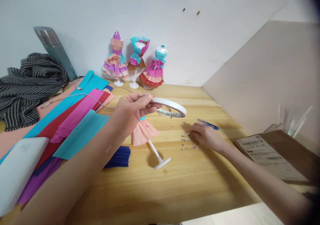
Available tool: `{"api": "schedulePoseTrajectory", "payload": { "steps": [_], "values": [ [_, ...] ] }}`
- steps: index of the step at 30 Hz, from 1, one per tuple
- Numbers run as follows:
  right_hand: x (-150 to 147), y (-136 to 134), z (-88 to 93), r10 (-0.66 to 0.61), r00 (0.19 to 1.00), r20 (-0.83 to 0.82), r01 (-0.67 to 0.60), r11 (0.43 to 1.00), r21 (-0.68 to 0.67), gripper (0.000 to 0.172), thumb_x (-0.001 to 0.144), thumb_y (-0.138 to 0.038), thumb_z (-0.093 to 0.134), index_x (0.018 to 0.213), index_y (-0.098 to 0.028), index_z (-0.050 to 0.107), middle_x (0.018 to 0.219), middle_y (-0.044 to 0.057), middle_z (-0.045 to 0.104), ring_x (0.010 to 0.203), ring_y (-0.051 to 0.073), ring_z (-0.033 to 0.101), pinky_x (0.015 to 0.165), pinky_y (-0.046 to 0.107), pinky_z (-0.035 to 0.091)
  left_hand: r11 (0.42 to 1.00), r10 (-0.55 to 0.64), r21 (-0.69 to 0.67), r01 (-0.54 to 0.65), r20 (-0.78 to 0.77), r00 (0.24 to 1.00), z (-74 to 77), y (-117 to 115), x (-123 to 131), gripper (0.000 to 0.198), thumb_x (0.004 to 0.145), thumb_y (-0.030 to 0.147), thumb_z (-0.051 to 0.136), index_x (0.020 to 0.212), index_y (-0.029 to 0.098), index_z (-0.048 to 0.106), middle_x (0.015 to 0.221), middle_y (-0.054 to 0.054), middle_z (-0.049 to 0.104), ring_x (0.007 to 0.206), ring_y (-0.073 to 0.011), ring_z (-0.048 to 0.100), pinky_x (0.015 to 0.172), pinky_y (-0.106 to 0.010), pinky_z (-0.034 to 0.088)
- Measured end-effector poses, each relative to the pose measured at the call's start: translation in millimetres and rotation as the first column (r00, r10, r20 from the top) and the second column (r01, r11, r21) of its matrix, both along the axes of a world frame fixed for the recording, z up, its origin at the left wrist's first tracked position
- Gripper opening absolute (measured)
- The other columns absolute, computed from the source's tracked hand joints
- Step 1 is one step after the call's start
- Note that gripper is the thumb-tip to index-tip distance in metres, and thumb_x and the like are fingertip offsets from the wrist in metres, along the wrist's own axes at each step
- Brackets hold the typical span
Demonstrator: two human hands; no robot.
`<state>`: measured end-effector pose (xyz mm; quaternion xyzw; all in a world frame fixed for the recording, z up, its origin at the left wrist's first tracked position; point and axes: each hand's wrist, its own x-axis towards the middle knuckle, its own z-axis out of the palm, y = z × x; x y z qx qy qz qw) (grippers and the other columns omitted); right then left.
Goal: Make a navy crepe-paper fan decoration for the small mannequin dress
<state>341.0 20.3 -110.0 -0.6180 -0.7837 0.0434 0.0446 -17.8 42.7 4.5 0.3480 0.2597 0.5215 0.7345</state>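
Observation:
My left hand [135, 109] is closed on the edge of a roll of white double-sided tape [178, 106], held above the table. Below and behind it, a small dress-form doll with a pleated peach paper skirt [143, 131] lies on the table; its white stand [160, 161] points toward me and its top is largely hidden by the hand and tape. At the right, my right hand [206, 136] rests low on the table with fingers pinched beside tiny coloured paper scraps [188, 145]. What those fingers hold is hidden. Blue thread snips [210, 124] lie just beyond them.
Three dressed mini forms [116, 63] stand against the wall. Coloured crepe paper [81, 128], a pleated navy piece [118, 156], a white box [21, 171], striped cloth [32, 84] and a flask [56, 51] fill the left. A cardboard parcel [287, 145] sits right.

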Motion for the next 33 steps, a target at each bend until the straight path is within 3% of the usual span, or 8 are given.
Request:
{"api": "schedulePoseTrajectory", "payload": {
  "steps": [5, 8, 12, 16, 19, 25, 30, 33],
  "values": [
    [23.7, -14.4, 2.2, -0.272, 0.962, 0.028, 0.269, 0.960, 0.079, 0.023, 0.082, -0.015, 0.049, 0.079, -0.017, 0.072, 0.090, 0.014, 0.073, 0.076, 0.025, 0.068, 0.066, 0.032, 0.047, 1.000, -0.009, 0.019, 0.009, 0.025, 1.000, 0.1, -2.0, 1.9, 0.012, 0.082, 0.011, 0.069, 0.070, 0.008, 0.070, 0.065, -0.004, 0.072, 0.061, -0.0114, 0.071, 0.063, -0.017, 0.055],
    [17.4, -16.2, -3.7, -0.385, 0.922, 0.037, 0.380, 0.920, 0.095, 0.024, 0.077, -0.011, 0.050, 0.075, -0.016, 0.073, 0.084, 0.013, 0.074, 0.073, 0.026, 0.069, 0.063, 0.032, 0.047, 0.999, -0.015, 0.048, 0.014, 0.025, 1.000, 2.8, -4.7, 2.7, 0.014, 0.084, 0.010, 0.066, 0.070, 0.009, 0.068, 0.063, -0.004, 0.072, 0.061, -0.0118, 0.072, 0.062, -0.017, 0.055],
    [-24.8, -29.3, -9.9, -0.366, 0.931, -0.011, 0.366, 0.930, 0.033, 0.025, 0.074, -0.010, 0.050, 0.073, -0.018, 0.074, 0.082, 0.009, 0.075, 0.074, 0.023, 0.069, 0.066, 0.029, 0.048, 0.999, -0.023, 0.036, 0.023, 0.018, 1.000, 6.3, -7.6, 3.5, 0.022, 0.088, 0.006, 0.057, 0.068, 0.009, 0.066, 0.063, -0.005, 0.072, 0.062, -0.0112, 0.072, 0.063, -0.016, 0.055],
    [-70.1, -36.6, -3.0, -0.286, 0.954, -0.089, 0.283, 0.958, -0.047, 0.026, 0.077, -0.013, 0.050, 0.074, -0.019, 0.075, 0.082, 0.008, 0.075, 0.076, 0.022, 0.069, 0.070, 0.027, 0.048, 0.999, -0.033, 0.031, 0.032, 0.044, 0.998, 7.8, -9.7, 3.6, 0.025, 0.089, 0.005, 0.056, 0.066, 0.009, 0.066, 0.063, -0.003, 0.072, 0.061, -0.0103, 0.071, 0.061, -0.016, 0.054],
    [-88.9, -32.9, 8.4, -0.231, 0.960, -0.157, 0.213, 0.969, -0.123, 0.025, 0.079, -0.016, 0.051, 0.073, -0.019, 0.075, 0.076, 0.008, 0.075, 0.071, 0.021, 0.069, 0.068, 0.027, 0.048, 0.998, -0.050, 0.033, 0.048, 0.059, 0.997, 8.2, -10.5, 2.8, 0.026, 0.089, 0.004, 0.056, 0.066, 0.009, 0.067, 0.062, -0.003, 0.071, 0.060, -0.0098, 0.071, 0.060, -0.015, 0.054],
    [-96.0, -17.9, 37.0, -0.248, 0.927, -0.279, 0.180, 0.952, -0.247, 0.030, 0.080, -0.013, 0.046, 0.087, -0.015, 0.075, 0.051, 0.001, 0.068, 0.039, 0.015, 0.061, 0.047, 0.025, 0.045, 0.997, -0.052, 0.051, 0.049, 0.064, 0.997, 9.0, -10.8, 0.1, 0.021, 0.087, 0.006, 0.059, 0.068, 0.009, 0.068, 0.065, -0.003, 0.072, 0.061, -0.0107, 0.072, 0.063, -0.017, 0.055],
    [-103.3, 0.5, 83.6, -0.230, 0.887, -0.401, 0.220, 0.973, -0.073, 0.026, 0.081, -0.024, 0.055, 0.094, -0.013, 0.074, 0.044, -0.001, 0.060, 0.041, 0.016, 0.059, 0.045, 0.025, 0.043, 0.999, -0.024, 0.042, 0.023, 0.031, 0.999, 6.6, -7.8, -0.8, 0.012, 0.081, 0.012, 0.070, 0.069, 0.010, 0.068, 0.068, -0.004, 0.072, 0.064, -0.0130, 0.073, 0.067, -0.021, 0.056],
    [-120.6, 7.8, 115.9, -0.046, 0.738, -0.674, 0.228, 0.956, 0.184, 0.022, 0.079, -0.029, 0.062, 0.092, -0.015, 0.074, 0.061, 0.003, 0.070, 0.046, 0.014, 0.061, 0.044, 0.024, 0.044, 0.997, 0.030, 0.066, -0.032, 0.026, 0.999, 2.3, -4.2, -1.0, 0.010, 0.076, 0.015, 0.075, 0.070, 0.010, 0.069, 0.066, -0.004, 0.072, 0.063, -0.0133, 0.072, 0.065, -0.021, 0.056]
  ]
}}
